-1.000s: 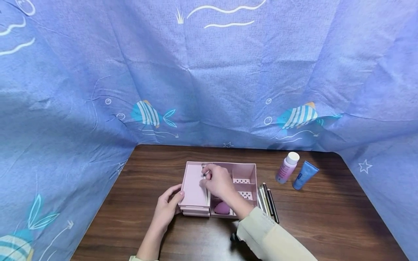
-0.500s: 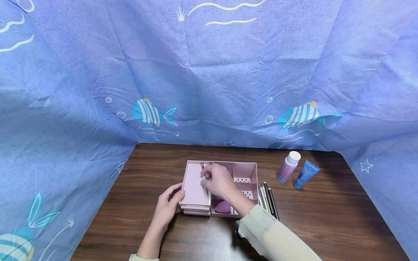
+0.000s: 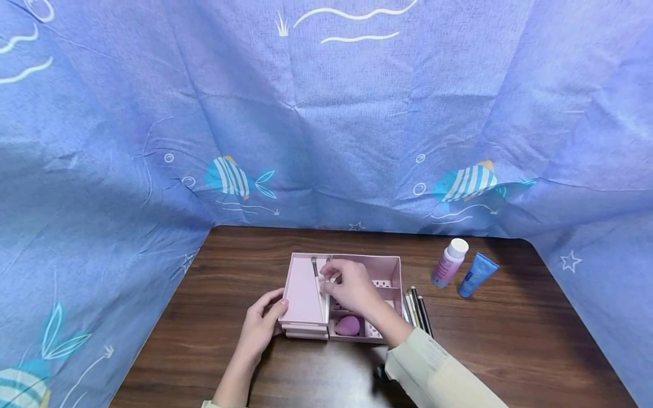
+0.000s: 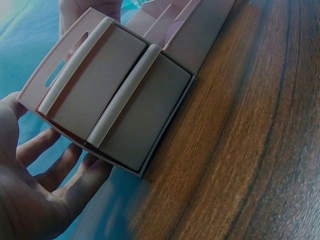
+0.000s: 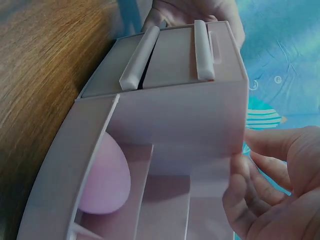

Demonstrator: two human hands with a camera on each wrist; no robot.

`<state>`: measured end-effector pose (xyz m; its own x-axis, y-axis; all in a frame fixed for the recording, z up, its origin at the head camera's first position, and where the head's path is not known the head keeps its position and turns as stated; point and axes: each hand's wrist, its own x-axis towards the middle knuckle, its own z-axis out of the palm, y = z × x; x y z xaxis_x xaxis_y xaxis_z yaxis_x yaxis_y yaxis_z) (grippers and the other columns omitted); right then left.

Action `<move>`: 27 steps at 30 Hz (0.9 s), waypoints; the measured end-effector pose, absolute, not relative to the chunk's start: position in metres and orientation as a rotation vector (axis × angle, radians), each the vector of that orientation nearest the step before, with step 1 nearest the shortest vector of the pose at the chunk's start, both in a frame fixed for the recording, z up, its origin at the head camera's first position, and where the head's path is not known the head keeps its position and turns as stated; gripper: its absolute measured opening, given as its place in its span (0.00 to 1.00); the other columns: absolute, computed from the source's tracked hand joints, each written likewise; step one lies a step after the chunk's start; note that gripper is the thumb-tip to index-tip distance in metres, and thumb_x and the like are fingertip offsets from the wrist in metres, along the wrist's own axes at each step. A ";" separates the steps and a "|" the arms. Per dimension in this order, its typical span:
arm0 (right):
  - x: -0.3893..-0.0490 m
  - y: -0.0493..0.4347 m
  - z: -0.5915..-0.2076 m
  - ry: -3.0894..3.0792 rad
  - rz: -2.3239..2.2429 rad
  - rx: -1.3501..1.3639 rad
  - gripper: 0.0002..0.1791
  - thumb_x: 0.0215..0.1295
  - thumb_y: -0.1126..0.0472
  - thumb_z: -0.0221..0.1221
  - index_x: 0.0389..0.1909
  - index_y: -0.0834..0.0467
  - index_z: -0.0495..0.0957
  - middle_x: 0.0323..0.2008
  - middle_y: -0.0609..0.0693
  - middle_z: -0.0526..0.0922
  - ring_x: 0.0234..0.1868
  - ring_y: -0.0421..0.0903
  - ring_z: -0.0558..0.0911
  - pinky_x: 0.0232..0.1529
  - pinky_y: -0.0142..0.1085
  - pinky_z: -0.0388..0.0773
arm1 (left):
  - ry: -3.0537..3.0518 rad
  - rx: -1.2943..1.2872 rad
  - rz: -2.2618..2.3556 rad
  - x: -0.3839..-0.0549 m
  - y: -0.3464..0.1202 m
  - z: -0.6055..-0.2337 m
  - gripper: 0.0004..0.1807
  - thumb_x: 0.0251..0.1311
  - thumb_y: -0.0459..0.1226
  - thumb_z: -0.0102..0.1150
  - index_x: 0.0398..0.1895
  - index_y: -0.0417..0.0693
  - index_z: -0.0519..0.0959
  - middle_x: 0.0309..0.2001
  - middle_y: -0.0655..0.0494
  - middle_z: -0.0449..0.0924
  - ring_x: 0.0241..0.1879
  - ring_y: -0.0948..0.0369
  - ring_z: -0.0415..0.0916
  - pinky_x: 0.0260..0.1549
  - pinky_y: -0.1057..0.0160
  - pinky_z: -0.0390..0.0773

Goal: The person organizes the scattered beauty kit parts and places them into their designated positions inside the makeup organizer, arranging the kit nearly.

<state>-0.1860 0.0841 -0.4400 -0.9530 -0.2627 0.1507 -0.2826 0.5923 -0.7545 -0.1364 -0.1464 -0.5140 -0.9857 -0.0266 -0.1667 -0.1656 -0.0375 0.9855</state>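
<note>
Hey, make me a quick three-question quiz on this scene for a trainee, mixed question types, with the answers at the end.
1. True or false: the left hand touches the pink organizer.
2. Which item sits inside the pink organizer: (a) blue tube, (b) makeup sponge, (c) white-capped bottle?
3. How many drawers does the left wrist view show?

Key:
1. True.
2. b.
3. Two.

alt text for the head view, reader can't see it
A person's left hand holds a pink organizer on a wooden table, the right hand beside a brush on top. A purple sponge sits in one compartment; slim sticks, a bottle and a blue tube are to the right.
</note>
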 end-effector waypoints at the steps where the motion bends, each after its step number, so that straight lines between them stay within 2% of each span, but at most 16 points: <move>1: -0.185 0.086 -0.439 -2.787 1.346 0.468 0.12 0.56 0.64 0.72 0.42 0.55 0.86 0.36 0.46 0.89 0.33 0.38 0.83 0.40 0.36 0.82 | 2.112 -0.212 2.183 -0.136 -0.146 -0.514 0.22 0.72 0.39 0.60 0.66 0.43 0.77 0.50 0.38 0.82 0.38 0.54 0.86 0.36 0.54 0.90; 8: -0.178 0.102 -0.434 -2.808 1.426 0.447 0.16 0.55 0.64 0.73 0.46 0.55 0.86 0.43 0.49 0.89 0.35 0.40 0.86 0.42 0.38 0.85 | 2.103 -0.213 2.196 -0.135 -0.145 -0.514 0.22 0.72 0.39 0.60 0.66 0.42 0.76 0.49 0.39 0.82 0.36 0.54 0.86 0.36 0.53 0.90; 16: -0.172 0.122 -0.434 -2.833 1.373 0.367 0.20 0.54 0.62 0.74 0.49 0.53 0.86 0.43 0.47 0.89 0.34 0.37 0.85 0.40 0.38 0.84 | 2.083 -0.204 2.212 -0.134 -0.145 -0.515 0.23 0.72 0.39 0.60 0.67 0.41 0.76 0.50 0.39 0.81 0.38 0.54 0.86 0.37 0.53 0.90; 27: -0.167 0.164 -0.445 -2.795 1.393 0.279 0.18 0.55 0.65 0.73 0.48 0.55 0.86 0.41 0.53 0.89 0.34 0.40 0.86 0.39 0.35 0.85 | 2.080 -0.208 2.211 -0.135 -0.146 -0.513 0.23 0.72 0.39 0.60 0.67 0.41 0.76 0.48 0.40 0.82 0.37 0.54 0.86 0.37 0.53 0.90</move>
